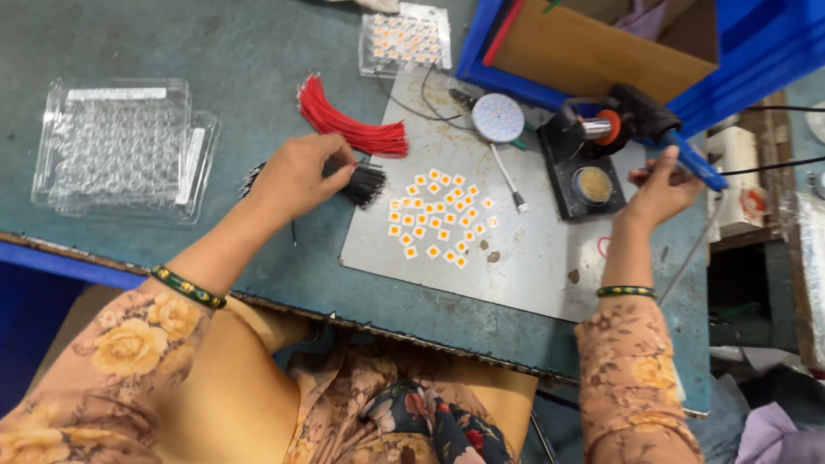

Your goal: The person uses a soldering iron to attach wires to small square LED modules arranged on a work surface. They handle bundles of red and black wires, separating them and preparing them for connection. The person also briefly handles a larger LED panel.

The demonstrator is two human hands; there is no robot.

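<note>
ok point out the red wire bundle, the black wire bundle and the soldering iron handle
red wire bundle (348, 126), head view, middle of the strands
black wire bundle (365, 182), head view, loose ends right of the left hand (296, 176)
soldering iron handle (696, 163), head view, blue grip above the right hand (660, 191)

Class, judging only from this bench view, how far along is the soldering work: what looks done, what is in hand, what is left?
Done: one round LED disc lies with a wire attached. In hand: the left hand picks at the black wire bundle; the right hand grips the blue soldering iron at its stand. Left: many small square LED chips lie loose on the metal sheet, and the red wires lie unused.
</note>
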